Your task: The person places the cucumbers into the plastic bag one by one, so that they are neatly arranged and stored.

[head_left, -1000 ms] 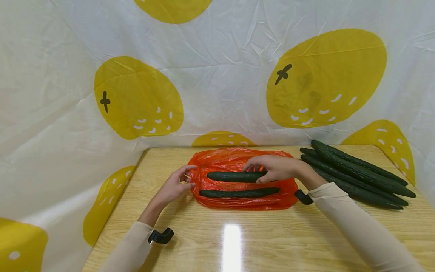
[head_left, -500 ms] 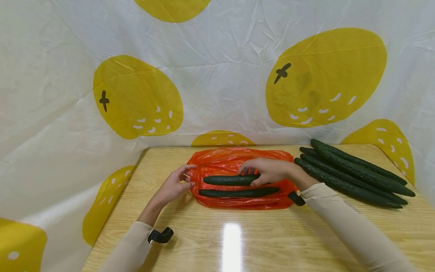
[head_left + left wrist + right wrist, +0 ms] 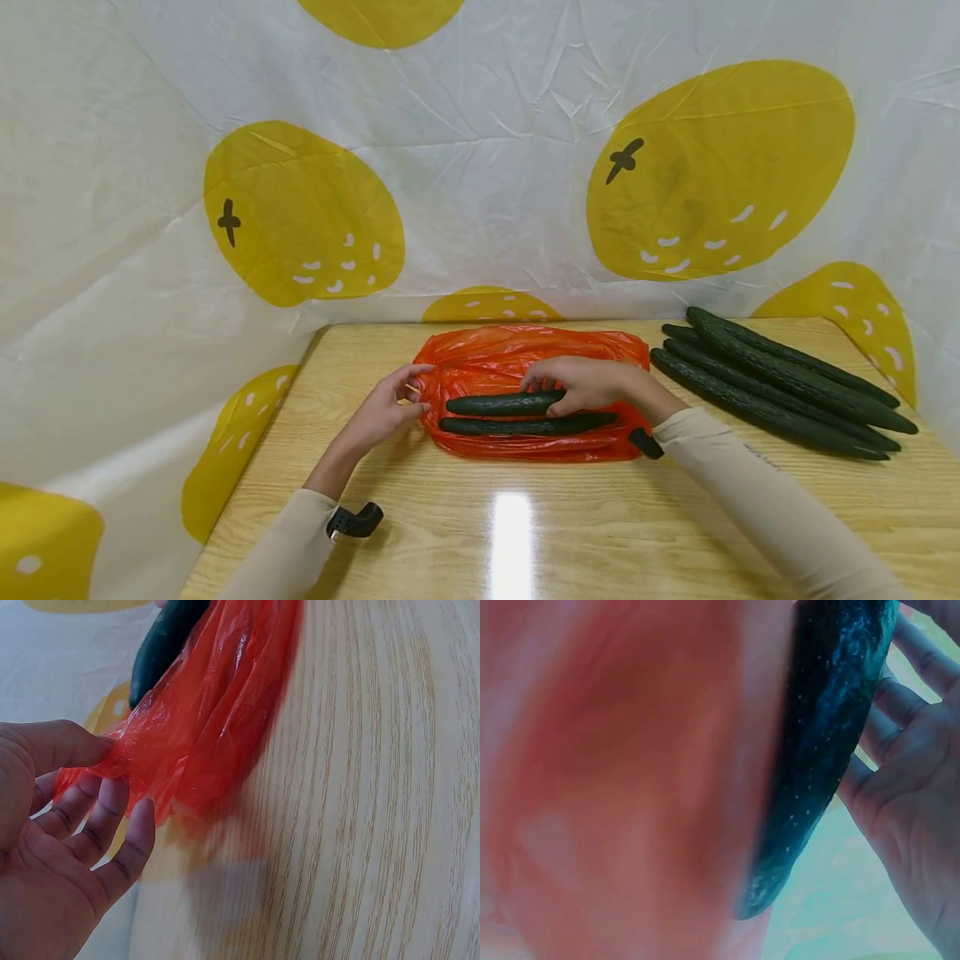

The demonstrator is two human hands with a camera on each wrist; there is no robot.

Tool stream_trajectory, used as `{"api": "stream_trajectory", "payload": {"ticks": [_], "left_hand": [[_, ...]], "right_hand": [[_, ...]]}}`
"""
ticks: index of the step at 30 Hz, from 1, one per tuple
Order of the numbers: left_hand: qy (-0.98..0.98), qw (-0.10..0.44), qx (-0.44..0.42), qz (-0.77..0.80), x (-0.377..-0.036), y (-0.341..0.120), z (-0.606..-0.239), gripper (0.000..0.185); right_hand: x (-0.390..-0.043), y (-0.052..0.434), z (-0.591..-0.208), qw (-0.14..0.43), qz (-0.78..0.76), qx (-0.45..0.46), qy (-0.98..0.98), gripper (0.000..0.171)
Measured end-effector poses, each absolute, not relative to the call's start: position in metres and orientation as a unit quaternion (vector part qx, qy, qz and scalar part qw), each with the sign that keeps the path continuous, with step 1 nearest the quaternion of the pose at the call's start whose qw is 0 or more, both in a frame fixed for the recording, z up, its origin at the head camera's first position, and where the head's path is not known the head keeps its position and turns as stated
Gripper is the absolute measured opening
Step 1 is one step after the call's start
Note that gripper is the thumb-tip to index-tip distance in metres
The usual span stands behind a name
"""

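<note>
An orange-red plastic bag [image 3: 525, 358] lies flat on the wooden table [image 3: 525, 533]. Two dark green cucumbers lie on it side by side. My right hand [image 3: 581, 385] grips the farther cucumber [image 3: 498, 405] at its right end; the nearer cucumber [image 3: 525, 426] lies just in front. In the right wrist view the held cucumber [image 3: 821, 742] runs across my palm beside blurred orange plastic. My left hand [image 3: 386, 408] pinches the bag's left edge; in the left wrist view its thumb and fingers hold the crumpled plastic [image 3: 187, 742].
Several long cucumbers [image 3: 780, 383] lie piled at the table's right side. A white cloth with yellow fruit prints [image 3: 480, 167] hangs behind and to the left. Bare wood spreads in front of the bag, with a light glare [image 3: 510, 533].
My right hand has drawn the farther cucumber left and toward me, so it now lies close against the nearer one. My left hand stays on the bag's edge.
</note>
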State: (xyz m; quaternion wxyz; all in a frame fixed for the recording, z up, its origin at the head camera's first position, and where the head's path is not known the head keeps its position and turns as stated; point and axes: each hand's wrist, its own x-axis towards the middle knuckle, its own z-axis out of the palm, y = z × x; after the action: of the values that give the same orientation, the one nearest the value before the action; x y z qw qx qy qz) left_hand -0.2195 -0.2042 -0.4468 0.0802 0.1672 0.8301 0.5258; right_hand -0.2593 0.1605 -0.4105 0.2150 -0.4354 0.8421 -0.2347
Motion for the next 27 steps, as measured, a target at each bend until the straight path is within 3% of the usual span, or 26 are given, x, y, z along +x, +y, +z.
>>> {"api": "stream_trajectory", "payload": {"ticks": [27], "left_hand": [[0.834,0.076,0.170,0.519,-0.220,-0.205,-0.448,0.056]], "right_hand": [[-0.261,0.153,-0.424,0.244,-0.241,-0.410,0.845,0.037]]}}
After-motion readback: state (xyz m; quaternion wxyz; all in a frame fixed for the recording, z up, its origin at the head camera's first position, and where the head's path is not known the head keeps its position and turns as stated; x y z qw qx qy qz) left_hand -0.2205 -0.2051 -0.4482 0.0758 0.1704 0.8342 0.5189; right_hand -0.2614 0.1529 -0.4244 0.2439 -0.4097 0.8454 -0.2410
